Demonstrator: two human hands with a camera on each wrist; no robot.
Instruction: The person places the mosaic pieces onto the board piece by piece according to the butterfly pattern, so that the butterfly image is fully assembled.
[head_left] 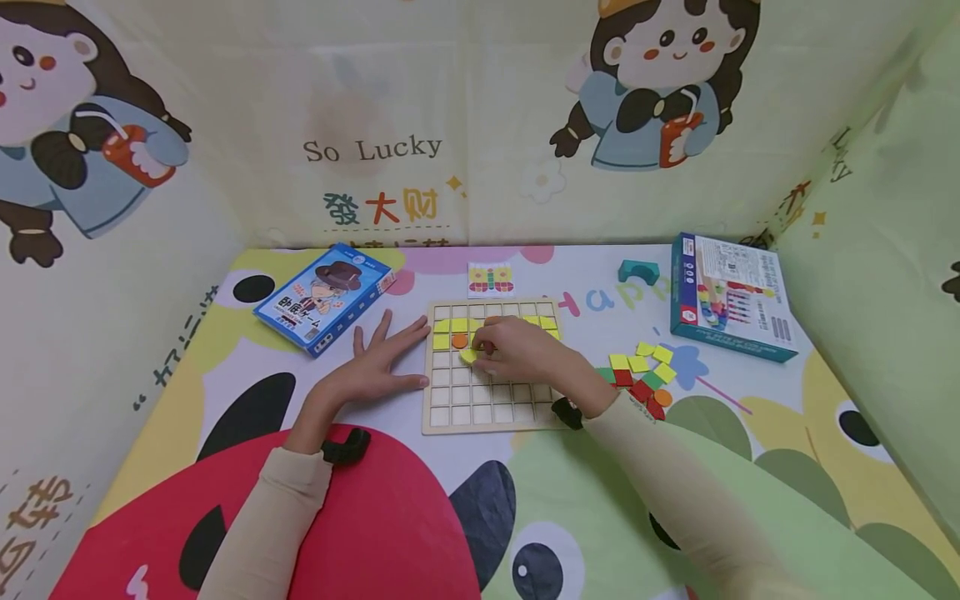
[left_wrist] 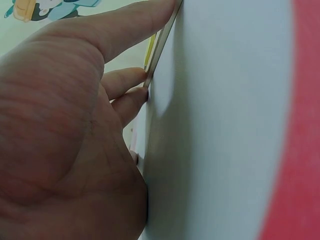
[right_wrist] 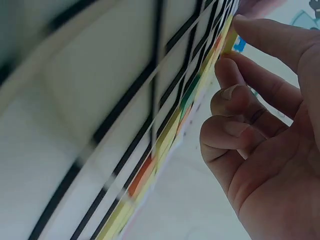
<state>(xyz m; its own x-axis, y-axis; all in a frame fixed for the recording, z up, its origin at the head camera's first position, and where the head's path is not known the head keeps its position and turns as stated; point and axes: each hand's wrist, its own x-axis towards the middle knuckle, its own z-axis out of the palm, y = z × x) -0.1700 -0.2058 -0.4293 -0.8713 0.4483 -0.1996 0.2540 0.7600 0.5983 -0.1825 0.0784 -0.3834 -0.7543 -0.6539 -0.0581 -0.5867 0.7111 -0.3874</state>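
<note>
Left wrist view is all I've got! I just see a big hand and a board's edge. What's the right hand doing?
Observer: The right hand pinches a yellow tile at the board.
Operator: Cool! Are there any red tiles lying loose?
Observer: Yes, red tiles lie to the right of the board.
Operator: And what's just past the board's far edge?
Observer: A small picture card.

Gridded beige on the board [head_left: 461, 415], with yellow and orange pieces [head_left: 442, 326]. Mostly blue on the box [head_left: 330, 296] near the far left corner of the tabletop [head_left: 390, 525].
</note>
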